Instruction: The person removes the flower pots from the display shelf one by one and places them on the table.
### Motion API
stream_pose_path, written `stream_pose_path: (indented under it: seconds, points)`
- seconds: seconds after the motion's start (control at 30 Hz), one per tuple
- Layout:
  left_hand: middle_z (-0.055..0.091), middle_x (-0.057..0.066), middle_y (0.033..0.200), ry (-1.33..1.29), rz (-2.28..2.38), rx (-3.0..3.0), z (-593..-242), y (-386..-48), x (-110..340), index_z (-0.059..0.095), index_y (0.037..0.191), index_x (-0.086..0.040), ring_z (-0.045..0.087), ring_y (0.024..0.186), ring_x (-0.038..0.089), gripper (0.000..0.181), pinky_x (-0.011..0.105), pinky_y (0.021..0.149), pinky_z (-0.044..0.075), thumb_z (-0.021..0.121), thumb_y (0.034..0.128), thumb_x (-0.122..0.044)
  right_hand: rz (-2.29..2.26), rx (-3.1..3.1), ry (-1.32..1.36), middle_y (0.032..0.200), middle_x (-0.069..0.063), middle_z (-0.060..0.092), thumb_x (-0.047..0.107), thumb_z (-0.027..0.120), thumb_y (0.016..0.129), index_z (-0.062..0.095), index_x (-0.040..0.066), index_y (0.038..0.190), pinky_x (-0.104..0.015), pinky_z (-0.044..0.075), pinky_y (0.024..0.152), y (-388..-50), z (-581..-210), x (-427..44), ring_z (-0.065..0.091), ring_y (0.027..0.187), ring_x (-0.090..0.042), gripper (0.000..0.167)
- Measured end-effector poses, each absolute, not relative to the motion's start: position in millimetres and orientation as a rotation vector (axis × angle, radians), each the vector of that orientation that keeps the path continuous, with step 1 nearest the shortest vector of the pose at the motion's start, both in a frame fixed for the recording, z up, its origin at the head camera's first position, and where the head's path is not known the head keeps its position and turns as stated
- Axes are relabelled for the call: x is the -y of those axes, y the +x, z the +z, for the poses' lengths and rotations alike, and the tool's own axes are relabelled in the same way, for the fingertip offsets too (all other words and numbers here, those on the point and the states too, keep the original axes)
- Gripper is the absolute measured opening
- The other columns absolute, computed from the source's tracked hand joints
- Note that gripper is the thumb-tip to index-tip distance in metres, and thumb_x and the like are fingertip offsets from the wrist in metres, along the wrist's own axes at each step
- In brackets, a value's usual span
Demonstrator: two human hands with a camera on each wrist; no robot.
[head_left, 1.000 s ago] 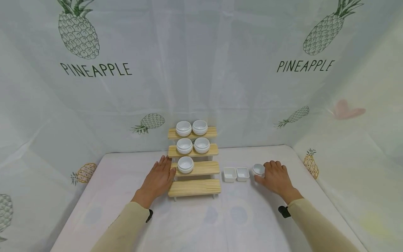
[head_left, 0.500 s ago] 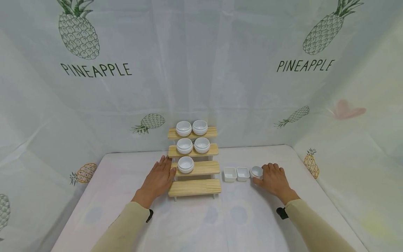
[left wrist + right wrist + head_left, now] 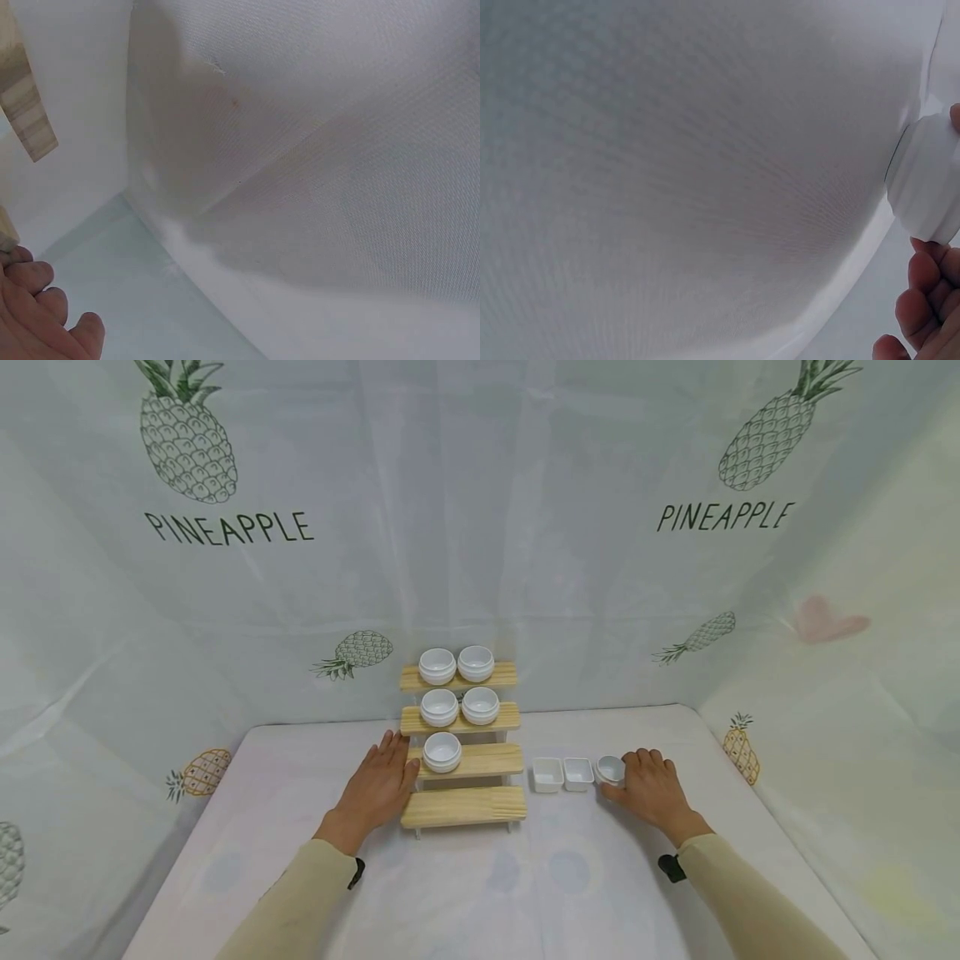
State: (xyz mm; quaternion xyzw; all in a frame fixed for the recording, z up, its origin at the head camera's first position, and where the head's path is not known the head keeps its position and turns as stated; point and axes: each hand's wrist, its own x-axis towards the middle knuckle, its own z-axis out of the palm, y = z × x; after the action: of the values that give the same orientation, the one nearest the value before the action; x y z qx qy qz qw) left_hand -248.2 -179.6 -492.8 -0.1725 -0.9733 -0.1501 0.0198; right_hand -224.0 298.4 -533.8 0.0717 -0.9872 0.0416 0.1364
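My right hand (image 3: pixel 654 793) holds a small white round bowl (image 3: pixel 610 768) on the table, to the right of two small white square dishes. In the right wrist view the bowl (image 3: pixel 926 180) sits between thumb and fingers (image 3: pixel 922 281). My left hand (image 3: pixel 377 781) lies along the left side of a wooden tiered stand (image 3: pixel 463 808), fingers extended and touching its edge. The left wrist view has the fingers (image 3: pixel 49 296) by a wooden board end (image 3: pixel 9 232). White round bowls fill two places on each of the upper two tiers; one bowl (image 3: pixel 442 753) sits on the third.
The two square dishes, left (image 3: pixel 548 776) and right (image 3: pixel 578 774), stand side by side right of the stand. A white patterned cloth covers the table (image 3: pixel 540 885). Pineapple-printed curtains (image 3: pixel 480 527) enclose the back and sides.
My right hand has slid the round bowl a little left, close to the square dishes; in the last half second it has hardly moved. The left hand keeps its place.
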Motion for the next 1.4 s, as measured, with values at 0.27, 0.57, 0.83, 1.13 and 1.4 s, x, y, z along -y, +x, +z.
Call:
stream_pose_path:
  seconds: [0.27, 0.57, 0.83, 1.13, 1.4]
  points:
    - [0.024, 0.023, 0.172, -0.544, -0.467, 3.012, -487.4, -245.5, 179.3, 0.022, 0.165, 0.007, 0.017, 0.163, 0.039, 0.068, 0.057, 0.132, 0.019, 0.027, 0.1166, -0.042, 0.127, 2.878, 0.197, 0.097, -0.016, 0.061, 0.047, 0.075, 0.089, 0.064, -0.006, 0.108, -0.052, 0.046, 0.080, -227.1, -533.4, -297.2, 0.055, 0.095, -0.037, 0.058]
    - [0.023, 0.022, 0.173, -0.546, -0.460, 3.006, -484.5, -245.6, 177.8, 0.022, 0.165, 0.006, 0.017, 0.163, 0.039, 0.067, 0.056, 0.132, 0.018, 0.030, 0.1168, -0.040, 0.116, 2.886, 0.189, 0.098, -0.017, 0.062, 0.048, 0.075, 0.089, 0.063, -0.006, 0.110, -0.053, 0.046, 0.082, -229.7, -532.1, -297.7, 0.055, 0.095, -0.036, 0.059]
    - [0.024, 0.024, 0.172, -0.544, -0.460, 3.001, -485.7, -245.9, 177.7, 0.022, 0.165, 0.006, 0.017, 0.163, 0.039, 0.068, 0.057, 0.132, 0.019, 0.028, 0.1165, -0.041, 0.163, 2.854, 0.204, 0.111, -0.022, 0.064, 0.057, 0.073, 0.092, 0.064, -0.008, 0.120, -0.055, 0.046, 0.084, -226.9, -518.4, -293.9, 0.055, 0.103, -0.041, 0.071]
    - [0.022, 0.023, 0.173, -0.566, -0.422, 3.001, -490.4, -245.6, 179.8, 0.023, 0.165, 0.006, 0.017, 0.163, 0.038, 0.068, 0.057, 0.132, 0.019, 0.026, 0.1165, -0.042, 0.184, 2.575, 0.432, 0.104, -0.018, 0.065, 0.050, 0.079, 0.091, 0.067, -0.005, 0.118, -0.049, 0.046, 0.080, -223.7, -475.3, -222.7, 0.057, 0.100, -0.038, 0.062]
    - [0.021, 0.022, 0.173, -0.569, -0.364, 3.010, -487.9, -246.4, 180.1, 0.022, 0.165, 0.005, 0.016, 0.163, 0.038, 0.068, 0.056, 0.132, 0.019, 0.024, 0.1162, -0.042, 0.106, 2.480, 0.617, 0.104, -0.013, 0.065, 0.058, 0.075, 0.092, 0.067, 0.001, 0.118, -0.046, 0.048, 0.079, -225.5, -451.8, -137.7, 0.058, 0.098, -0.033, 0.063]
